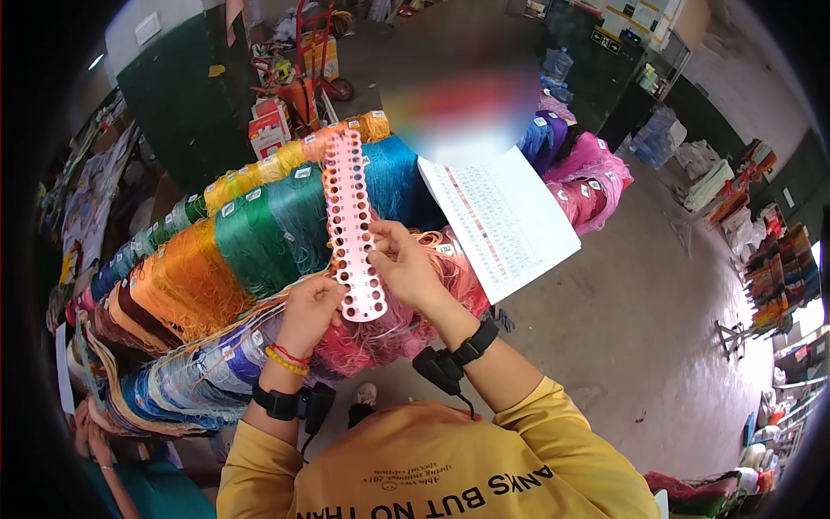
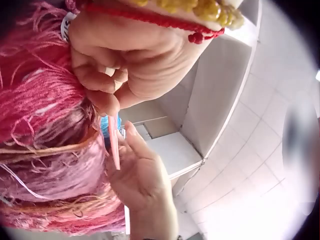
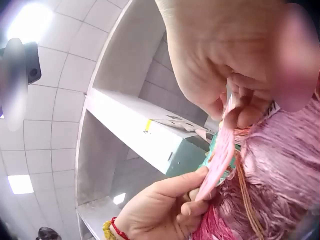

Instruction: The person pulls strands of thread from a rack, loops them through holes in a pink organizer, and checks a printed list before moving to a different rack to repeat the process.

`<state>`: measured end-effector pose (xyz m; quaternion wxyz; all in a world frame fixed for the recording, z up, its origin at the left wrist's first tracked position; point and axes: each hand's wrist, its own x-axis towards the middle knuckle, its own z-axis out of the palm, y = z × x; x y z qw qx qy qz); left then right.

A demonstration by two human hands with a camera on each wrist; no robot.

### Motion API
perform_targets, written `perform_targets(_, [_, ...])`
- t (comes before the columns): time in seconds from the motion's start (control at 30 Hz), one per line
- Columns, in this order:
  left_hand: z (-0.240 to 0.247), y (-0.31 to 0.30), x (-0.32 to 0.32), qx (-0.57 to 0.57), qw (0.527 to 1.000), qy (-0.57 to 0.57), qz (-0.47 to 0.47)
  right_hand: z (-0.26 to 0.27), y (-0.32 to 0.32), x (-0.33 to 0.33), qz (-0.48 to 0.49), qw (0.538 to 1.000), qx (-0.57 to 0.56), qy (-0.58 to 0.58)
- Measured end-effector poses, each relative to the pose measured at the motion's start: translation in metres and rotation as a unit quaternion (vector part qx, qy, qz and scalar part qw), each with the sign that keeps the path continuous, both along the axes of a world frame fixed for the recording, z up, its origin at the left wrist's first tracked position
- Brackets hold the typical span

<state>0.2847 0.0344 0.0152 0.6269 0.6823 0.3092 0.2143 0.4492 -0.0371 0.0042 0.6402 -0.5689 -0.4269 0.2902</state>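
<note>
A long pink card with rows of round holes (image 1: 352,233) stands lengthwise over the thread bundles in the head view. My left hand (image 1: 309,313) pinches its lower left edge, and my right hand (image 1: 406,264) grips its right edge a little higher. Edge-on, the card (image 2: 114,142) shows between the left hand (image 2: 135,55) and the right hand (image 2: 145,185) in the left wrist view. The right wrist view has the card (image 3: 220,160) between the left hand (image 3: 162,207) and the right hand (image 3: 225,55), beside pink and mauve thread (image 3: 285,155).
Rows of tagged thread bundles, green (image 1: 251,233), orange (image 1: 194,277) and blue (image 1: 402,177) among them, lie around the card. Printed sheets (image 1: 519,225) rest at the right of the bundles. Another person's hands (image 1: 91,430) are at the lower left. A red hand truck (image 1: 316,43) stands behind.
</note>
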Motion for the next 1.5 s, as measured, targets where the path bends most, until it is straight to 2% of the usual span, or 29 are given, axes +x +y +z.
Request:
perform_targets(0.1, [-0.003, 0.003, 0.002, 0.013, 1.0, 0.019, 0.012, -0.009, -0.019, 0.004, -0.072, 0.985, 0.002, -0.155])
perform_targets(0.13, [-0.002, 0.002, 0.003, 0.024, 0.999, 0.026, 0.009, 0.002, -0.037, 0.002, -0.091, 0.977, -0.006, -0.192])
perform_targets(0.2, [0.0, 0.002, 0.005, 0.037, 0.999, 0.039, -0.004, 0.025, -0.08, 0.005, -0.062, 0.977, -0.088, -0.185])
perform_targets(0.23, [0.0, 0.004, 0.006, 0.041, 0.998, 0.044, -0.012, 0.024, -0.102, 0.009, -0.076, 0.975, -0.103, -0.181])
perform_targets(0.37, [0.013, 0.007, 0.007, 0.043, 0.994, 0.089, -0.036, 0.012, -0.214, 0.012, -0.199, 0.958, -0.178, -0.101])
perform_targets(0.5, [0.021, 0.02, 0.002, 0.084, 0.989, 0.108, -0.055, 0.009, -0.336, -0.02, -0.407, 0.887, -0.218, -0.008])
perform_targets(0.57, [0.012, 0.035, -0.006, 0.337, 0.931, 0.125, -0.062, 0.017, -0.382, -0.048, -0.487, 0.854, -0.181, 0.022])
perform_targets(0.63, [0.037, 0.013, -0.006, 0.297, 0.946, 0.075, -0.105, 0.035, -0.408, -0.082, -0.568, 0.798, -0.2, 0.023])
perform_targets(0.67, [0.023, 0.011, -0.002, 0.314, 0.94, 0.021, -0.13, 0.035, -0.42, -0.097, -0.583, 0.784, -0.211, -0.002])
perform_targets(0.7, [0.024, 0.003, 0.0, 0.253, 0.948, 0.02, -0.192, 0.037, -0.428, -0.117, -0.604, 0.762, -0.231, -0.024])
perform_targets(0.73, [0.027, -0.025, 0.006, 0.145, 0.962, -0.031, -0.231, 0.044, -0.426, -0.134, -0.627, 0.74, -0.242, -0.002])
perform_targets(0.77, [0.041, -0.045, 0.01, 0.157, 0.949, 0.097, -0.258, 0.041, -0.428, -0.15, -0.635, 0.728, -0.254, -0.038])
perform_targets(0.8, [0.013, -0.046, 0.02, 0.124, 0.94, 0.023, -0.316, 0.044, -0.427, -0.169, -0.632, 0.722, -0.274, -0.066])
perform_targets(0.83, [0.05, -0.093, 0.014, 0.243, 0.894, -0.026, -0.376, 0.056, -0.425, -0.188, -0.629, 0.708, -0.316, -0.063])
perform_targets(0.87, [0.049, -0.112, 0.02, 0.271, 0.873, -0.034, -0.403, 0.05, -0.43, -0.201, -0.64, 0.695, -0.314, -0.089])
perform_targets(0.9, [0.041, -0.121, 0.029, 0.255, 0.853, -0.047, -0.453, 0.045, -0.439, -0.218, -0.644, 0.689, -0.311, -0.118])
perform_targets(1.0, [0.064, -0.174, 0.024, 0.233, 0.825, -0.024, -0.515, 0.063, -0.467, -0.281, -0.696, 0.663, -0.273, -0.029])
perform_targets(1.07, [0.058, -0.195, 0.027, 0.209, 0.815, -0.025, -0.54, 0.07, -0.488, -0.326, -0.752, 0.612, -0.246, -0.001])
perform_targets(1.17, [0.067, -0.25, 0.013, 0.24, 0.761, -0.091, -0.596, 0.059, -0.532, -0.394, -0.815, 0.544, -0.197, -0.017])
perform_targets(1.2, [0.068, -0.27, 0.008, 0.244, 0.732, -0.116, -0.625, 0.059, -0.549, -0.417, -0.835, 0.531, -0.145, 0.007])
perform_targets(1.23, [0.066, -0.287, 0.002, 0.248, 0.723, -0.094, -0.638, 0.062, -0.565, -0.44, -0.85, 0.518, -0.092, 0.028])
perform_targets(1.3, [0.061, -0.321, -0.011, 0.257, 0.706, -0.046, -0.659, 0.075, -0.6, -0.49, -0.883, 0.463, -0.061, 0.034])
perform_targets(1.47, [0.05, -0.405, -0.062, 0.243, 0.69, -0.049, -0.68, 0.078, -0.709, -0.612, -0.949, 0.3, -0.091, 0.021])
perform_targets(1.5, [0.049, -0.421, -0.073, 0.247, 0.675, -0.066, -0.692, 0.076, -0.732, -0.633, -0.957, 0.273, -0.096, 0.015])
